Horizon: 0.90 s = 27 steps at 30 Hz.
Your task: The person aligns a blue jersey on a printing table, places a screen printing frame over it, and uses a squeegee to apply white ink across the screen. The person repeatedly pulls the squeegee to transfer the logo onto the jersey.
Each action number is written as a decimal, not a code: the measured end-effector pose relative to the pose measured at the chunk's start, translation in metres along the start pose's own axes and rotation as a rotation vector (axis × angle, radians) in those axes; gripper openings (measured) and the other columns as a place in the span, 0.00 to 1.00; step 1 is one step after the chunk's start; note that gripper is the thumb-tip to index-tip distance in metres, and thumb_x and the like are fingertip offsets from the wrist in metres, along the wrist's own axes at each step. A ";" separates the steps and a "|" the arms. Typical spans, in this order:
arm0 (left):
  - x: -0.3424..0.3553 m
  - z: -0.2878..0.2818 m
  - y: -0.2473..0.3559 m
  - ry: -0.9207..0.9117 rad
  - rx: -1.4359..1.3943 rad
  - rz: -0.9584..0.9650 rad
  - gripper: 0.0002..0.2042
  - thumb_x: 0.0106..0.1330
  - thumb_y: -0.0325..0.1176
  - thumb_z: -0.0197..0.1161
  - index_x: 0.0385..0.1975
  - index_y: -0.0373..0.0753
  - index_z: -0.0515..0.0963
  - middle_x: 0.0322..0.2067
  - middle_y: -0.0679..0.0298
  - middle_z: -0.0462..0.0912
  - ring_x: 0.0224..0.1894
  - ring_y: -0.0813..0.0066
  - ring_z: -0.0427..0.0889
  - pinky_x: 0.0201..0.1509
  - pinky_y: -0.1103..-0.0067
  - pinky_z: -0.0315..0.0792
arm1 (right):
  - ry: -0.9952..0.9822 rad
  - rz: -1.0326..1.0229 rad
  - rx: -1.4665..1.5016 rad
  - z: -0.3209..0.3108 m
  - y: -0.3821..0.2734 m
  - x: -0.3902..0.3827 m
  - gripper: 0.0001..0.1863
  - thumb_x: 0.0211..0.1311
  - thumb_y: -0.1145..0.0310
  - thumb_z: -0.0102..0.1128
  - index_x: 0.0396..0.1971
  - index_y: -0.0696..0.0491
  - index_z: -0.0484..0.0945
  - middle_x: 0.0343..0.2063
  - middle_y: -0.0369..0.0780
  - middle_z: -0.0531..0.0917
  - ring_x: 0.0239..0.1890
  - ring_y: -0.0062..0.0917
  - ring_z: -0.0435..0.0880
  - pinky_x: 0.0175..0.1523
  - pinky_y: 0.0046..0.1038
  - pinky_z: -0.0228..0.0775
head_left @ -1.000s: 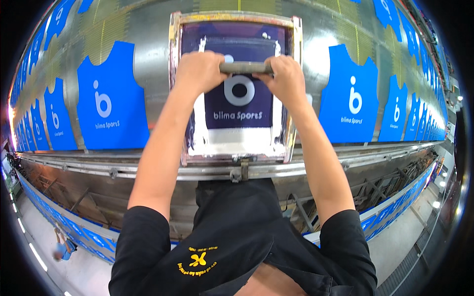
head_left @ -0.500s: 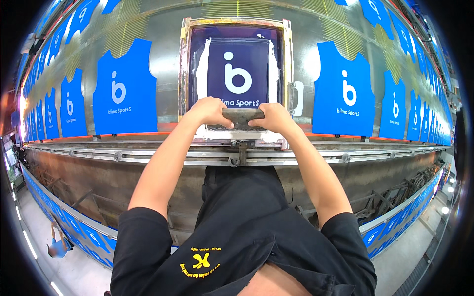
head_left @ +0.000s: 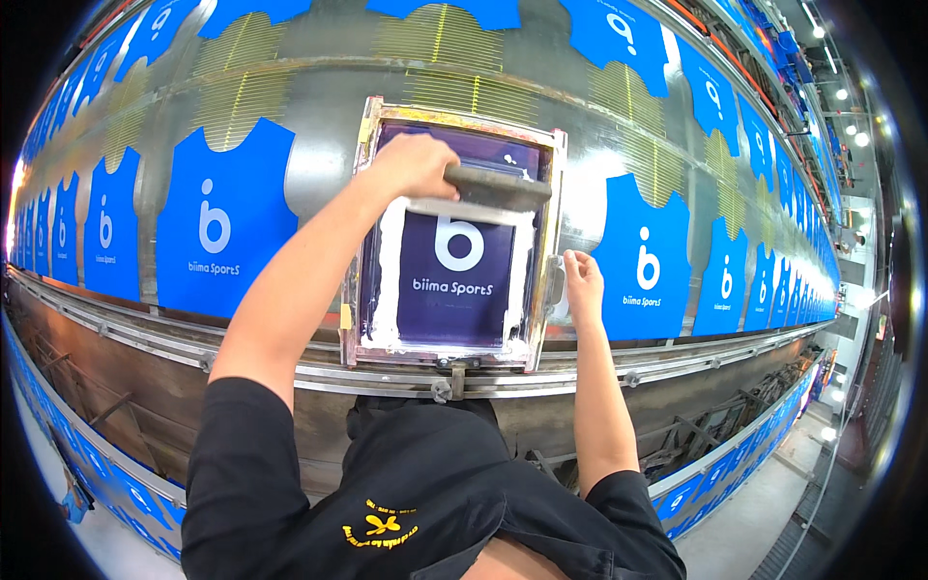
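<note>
A screen-printing frame (head_left: 559,193) with a dark purple mesh and a white logo stands upright in view before me. White ink lines the sides of its mesh. At the frame's far part, my left hand (head_left: 418,166) is closed round the left end of a grey squeegee (head_left: 503,188), which lies across the mesh, slightly tilted. Beside the frame's right edge is my right hand (head_left: 584,282), fingers curled together next to a pale side handle (head_left: 557,280). Whether they grip that handle is hard to make out.
Blue shirt panels with white logos, such as the left one (head_left: 232,237) and the right one (head_left: 646,271), lie on the long metal table (head_left: 319,184). A metal rail (head_left: 300,372) runs along its near edge. Behind me is another row of blue panels (head_left: 111,464).
The squeegee has moved from the near end to the far end of the mesh. My right hand has let go of it and moved to the frame's right side; the view has shifted.
</note>
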State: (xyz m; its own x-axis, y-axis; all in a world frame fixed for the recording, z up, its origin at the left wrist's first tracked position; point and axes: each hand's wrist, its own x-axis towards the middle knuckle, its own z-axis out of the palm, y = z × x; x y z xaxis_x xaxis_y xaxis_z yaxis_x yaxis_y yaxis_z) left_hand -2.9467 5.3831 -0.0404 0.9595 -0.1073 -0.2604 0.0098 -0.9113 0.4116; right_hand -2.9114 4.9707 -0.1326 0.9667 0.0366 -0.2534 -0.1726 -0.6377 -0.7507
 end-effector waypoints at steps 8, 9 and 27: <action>-0.011 0.029 -0.006 0.122 -0.037 -0.083 0.20 0.61 0.52 0.75 0.48 0.49 0.89 0.41 0.60 0.88 0.50 0.55 0.87 0.53 0.60 0.81 | -0.181 0.221 0.192 -0.006 -0.045 -0.013 0.22 0.76 0.52 0.67 0.51 0.57 0.82 0.20 0.29 0.72 0.16 0.13 0.67 0.20 0.21 0.56; -0.028 0.041 -0.001 0.220 -0.028 -0.042 0.19 0.61 0.51 0.76 0.47 0.49 0.88 0.39 0.60 0.86 0.48 0.54 0.87 0.52 0.60 0.81 | -0.176 0.202 0.195 -0.008 -0.050 -0.014 0.20 0.76 0.53 0.67 0.49 0.57 0.82 0.20 0.28 0.71 0.15 0.13 0.66 0.19 0.21 0.55; -0.307 0.140 0.045 0.495 -0.091 0.088 0.31 0.50 0.23 0.70 0.60 0.45 0.82 0.57 0.60 0.83 0.62 0.60 0.81 0.66 0.65 0.73 | 0.037 -0.110 0.355 0.058 -0.119 -0.090 0.21 0.76 0.58 0.65 0.53 0.62 0.85 0.42 0.40 0.89 0.42 0.23 0.85 0.50 0.28 0.78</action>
State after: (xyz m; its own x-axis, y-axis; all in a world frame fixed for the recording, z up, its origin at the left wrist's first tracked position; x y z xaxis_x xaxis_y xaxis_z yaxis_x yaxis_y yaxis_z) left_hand -3.2806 5.3195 -0.0638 0.9759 0.0397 0.2147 -0.0734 -0.8665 0.4938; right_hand -2.9892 5.0876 -0.0560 0.9882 0.0580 -0.1420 -0.1158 -0.3250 -0.9386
